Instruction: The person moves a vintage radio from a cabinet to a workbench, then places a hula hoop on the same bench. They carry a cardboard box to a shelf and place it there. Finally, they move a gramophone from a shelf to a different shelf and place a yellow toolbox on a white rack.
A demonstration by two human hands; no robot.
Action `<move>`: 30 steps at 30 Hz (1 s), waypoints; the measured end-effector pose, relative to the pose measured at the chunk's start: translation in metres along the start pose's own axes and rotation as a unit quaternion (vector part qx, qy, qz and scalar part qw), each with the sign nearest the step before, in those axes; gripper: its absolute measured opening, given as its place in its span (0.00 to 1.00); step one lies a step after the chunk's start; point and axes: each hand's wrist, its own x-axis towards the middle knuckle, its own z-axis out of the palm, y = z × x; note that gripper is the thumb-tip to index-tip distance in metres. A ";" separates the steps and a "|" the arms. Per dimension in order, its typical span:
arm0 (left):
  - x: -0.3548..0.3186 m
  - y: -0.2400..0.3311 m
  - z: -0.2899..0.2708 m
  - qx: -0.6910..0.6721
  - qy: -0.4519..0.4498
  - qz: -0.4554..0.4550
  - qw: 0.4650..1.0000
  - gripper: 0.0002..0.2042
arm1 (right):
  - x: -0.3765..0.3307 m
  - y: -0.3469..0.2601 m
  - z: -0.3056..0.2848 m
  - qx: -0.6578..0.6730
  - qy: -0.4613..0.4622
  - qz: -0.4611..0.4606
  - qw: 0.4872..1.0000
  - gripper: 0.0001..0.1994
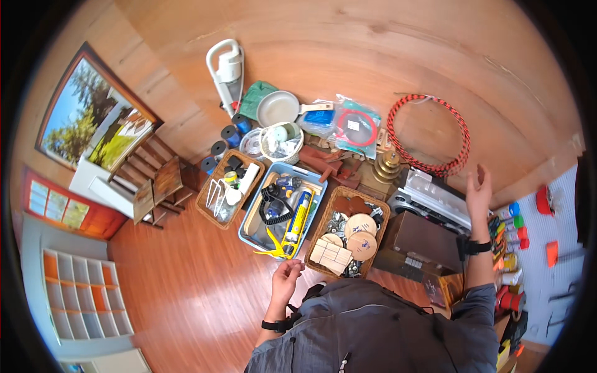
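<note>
My left hand point(287, 278) hovers just below the near edge of a blue plastic bin point(250, 241), its fingers curled together with nothing visible in them. Inside the bin lie a yellow caulking gun point(275, 247) with a tube point(301, 211), and a blue-and-black power tool point(288, 183). Right of that hand, a wicker basket point(384, 225) holds round wooden discs point(360, 245), a slatted wooden piece point(331, 255) and small metal parts. My right hand point(479, 191) is raised at the right, fingers apart and holding nothing, near a coil of red-and-black rope point(459, 118) and a silver-and-black device point(433, 198).
Another wicker basket point(205, 208) stands left, beside spools point(231, 135). A frying pan point(278, 109), a handheld vacuum point(229, 69) and plastic packets point(356, 126) lie behind. Brass weights point(387, 165) and a dark brown box point(416, 241) stand right. A wooden chair point(165, 180) is farther left.
</note>
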 end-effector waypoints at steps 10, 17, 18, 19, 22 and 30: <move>0.032 0.002 -0.059 0.038 -0.125 0.007 0.991 0.09 | -0.258 -0.120 -0.035 0.006 0.040 0.079 0.996 0.14; 0.020 -0.021 -0.042 0.086 -0.272 -0.030 0.958 0.07 | -0.405 -0.125 -0.103 -0.124 -0.234 0.156 0.952 0.10; 0.020 -0.025 -0.036 0.092 -0.294 -0.029 0.951 0.07 | -0.426 -0.118 -0.114 -0.152 -0.280 0.177 0.931 0.11; 0.018 -0.025 -0.029 0.094 -0.310 -0.027 0.946 0.07 | -0.443 -0.115 -0.124 -0.163 -0.277 0.219 0.921 0.12; 0.013 -0.026 -0.007 0.097 -0.350 -0.017 0.932 0.07 | -0.494 -0.103 -0.150 -0.210 -0.261 0.326 0.884 0.14; -0.007 -0.025 0.041 0.139 -0.437 0.030 0.888 0.06 | -0.608 -0.073 -0.185 -0.234 -0.293 0.486 0.789 0.21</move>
